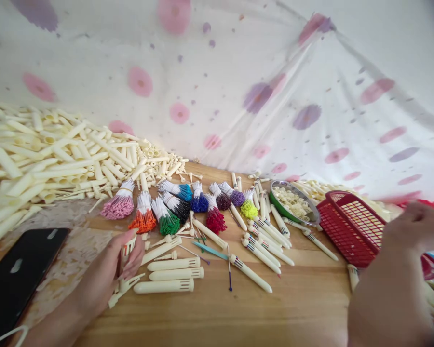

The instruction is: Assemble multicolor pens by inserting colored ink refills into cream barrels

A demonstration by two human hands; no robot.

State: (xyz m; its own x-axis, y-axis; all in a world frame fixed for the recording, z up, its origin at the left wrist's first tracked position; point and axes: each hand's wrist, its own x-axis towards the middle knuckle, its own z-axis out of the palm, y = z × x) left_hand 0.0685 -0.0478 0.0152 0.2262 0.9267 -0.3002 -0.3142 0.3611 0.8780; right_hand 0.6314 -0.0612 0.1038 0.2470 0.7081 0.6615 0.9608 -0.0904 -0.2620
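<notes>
My left hand (106,265) is closed around a cream multicolour pen barrel (127,249), held upright with coloured slots near its top. Close to it on the table lie several cream pen barrels (173,274) side by side. Over at the right edge, my right hand (412,231) is raised beside a red plastic basket (347,231). Its fingers are curled in and blurred, and whatever they may hold is hidden. Bundles of colour-tipped refills, such as the orange refills (143,214) and green refills (168,221), stretch across the middle.
A large heap of cream tubes (58,154) covers the back left. A black phone (18,279) lies at the left. Assembled pens (262,255) lie right of centre, near a green-sided bowl (292,202) of small cream parts. A spotted sheet (202,82) hangs behind.
</notes>
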